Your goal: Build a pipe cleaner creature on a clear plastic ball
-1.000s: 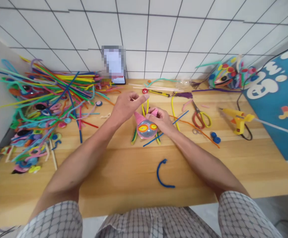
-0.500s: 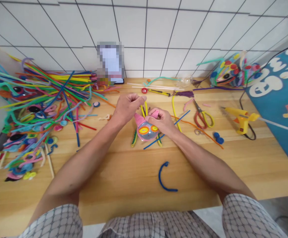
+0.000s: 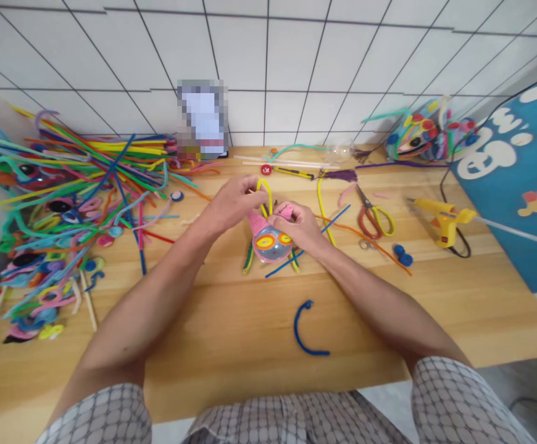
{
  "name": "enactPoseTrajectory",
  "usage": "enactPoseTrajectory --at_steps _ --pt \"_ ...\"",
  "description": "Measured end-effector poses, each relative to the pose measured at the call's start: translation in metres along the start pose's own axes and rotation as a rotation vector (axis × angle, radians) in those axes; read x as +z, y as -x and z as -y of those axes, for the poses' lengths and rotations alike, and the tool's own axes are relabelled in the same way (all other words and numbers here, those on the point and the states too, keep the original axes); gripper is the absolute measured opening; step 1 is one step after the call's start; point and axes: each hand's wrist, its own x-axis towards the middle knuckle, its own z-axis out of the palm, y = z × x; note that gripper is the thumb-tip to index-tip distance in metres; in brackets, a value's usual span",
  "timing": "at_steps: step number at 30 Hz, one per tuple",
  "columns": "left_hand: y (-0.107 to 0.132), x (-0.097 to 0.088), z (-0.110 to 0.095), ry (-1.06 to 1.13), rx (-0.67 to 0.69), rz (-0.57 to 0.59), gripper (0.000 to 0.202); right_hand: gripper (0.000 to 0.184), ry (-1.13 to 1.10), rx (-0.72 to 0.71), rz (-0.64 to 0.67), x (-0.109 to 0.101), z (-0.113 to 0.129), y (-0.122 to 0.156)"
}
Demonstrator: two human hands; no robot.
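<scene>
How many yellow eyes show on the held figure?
2: one eye on the left of the figure as pictured, the other eye beside the right hand. The figure's far side is hidden.

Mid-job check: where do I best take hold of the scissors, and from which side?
Best gripped, I'd judge, by the handle loops, coming from the near side with the right hand once it is free of the pink-eared figure. The scissors lie with their loops toward you and blades pointing away, which should keep fingers clear of the edges.
</scene>
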Motion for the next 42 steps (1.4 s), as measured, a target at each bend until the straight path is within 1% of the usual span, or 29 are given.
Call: enactPoseTrajectory --at_steps 2,5,7,10,13,15,17,19,21,23,25,27,29,31,33,34,35,37,40,42 --pt "-0.002 -0.001 0.001 0.037 0.003 -0.091 0.01 0.033 0.009 -0.004 -0.002 0.0 -0.001 -0.001" --pt "-0.006 -0.001 0.002 0.119 0.046 -0.249 0.011 0.032 0.028 -0.024 -0.011 -0.001 -0.002 -0.002" --pt "-0.008 -0.001 0.004 0.179 0.042 -0.315 0.017 0.033 0.037 -0.035 -0.013 -0.001 -0.003 -0.002" --pt "-0.01 -0.002 0.007 0.245 0.026 -0.355 0.019 0.036 0.056 -0.032 -0.007 -0.001 -0.003 -0.002" --pt "-0.013 -0.003 0.012 0.257 0.055 -0.382 0.018 0.044 0.045 -0.038 -0.025 -0.004 0.002 -0.004" --pt "-0.014 -0.005 0.015 0.276 0.048 -0.404 0.024 0.052 0.015 -0.071 -0.053 -0.01 0.009 -0.006" --pt "-0.013 -0.008 0.017 0.315 0.013 -0.416 0.031 0.06 -0.004 -0.11 -0.085 -0.019 0.015 -0.005" --pt "-0.008 -0.009 0.02 0.349 -0.014 -0.431 0.036 0.065 0.001 -0.133 -0.11 -0.029 0.019 0.001" --pt "0.003 -0.009 0.023 0.361 -0.01 -0.461 0.038 0.067 0.023 -0.138 -0.132 -0.038 0.019 0.014" --pt "0.02 -0.005 0.027 0.347 0.004 -0.498 0.041 0.067 0.064 -0.138 -0.167 -0.044 0.013 0.032" --pt "0.042 0.003 0.033 0.302 0.005 -0.525 0.046 0.067 0.135 -0.156 -0.199 -0.045 0.003 0.052" --pt "0.064 0.016 0.043 0.235 0.023 -0.516 0.053 0.064 0.223 -0.194 -0.206 -0.043 -0.007 0.069" --pt "0.082 0.029 0.055 0.185 0.07 -0.452 0.064 0.061 0.303 -0.241 -0.193 -0.039 -0.016 0.079" --pt "0.094 0.042 0.067 0.147 0.105 -0.375 0.086 0.059 0.357 -0.285 -0.177 -0.037 -0.022 0.083" --pt "0.1 0.05 0.076 0.112 0.131 -0.298 0.108 0.058 0.382 -0.314 -0.164 -0.036 -0.027 0.083" --pt "0.101 0.053 0.079 0.1 0.145 -0.27 0.115 0.057 0.385 -0.321 -0.162 -0.036 -0.029 0.083" --pt "0.1 0.055 0.081 0.093 0.158 -0.25 0.118 0.057 0.385 -0.324 -0.163 -0.037 -0.031 0.082" --pt "0.098 0.057 0.082 0.096 0.18 -0.228 0.117 0.058 0.377 -0.321 -0.172 -0.038 -0.032 0.082" --pt "0.096 0.056 0.078 0.115 0.2 -0.188 0.11 0.064 0.333 -0.298 -0.204 -0.04 -0.03 0.081" --pt "0.095 0.056 0.075 0.127 0.216 -0.163 0.103 0.068 0.277 -0.255 -0.229 -0.042 -0.023 0.076"
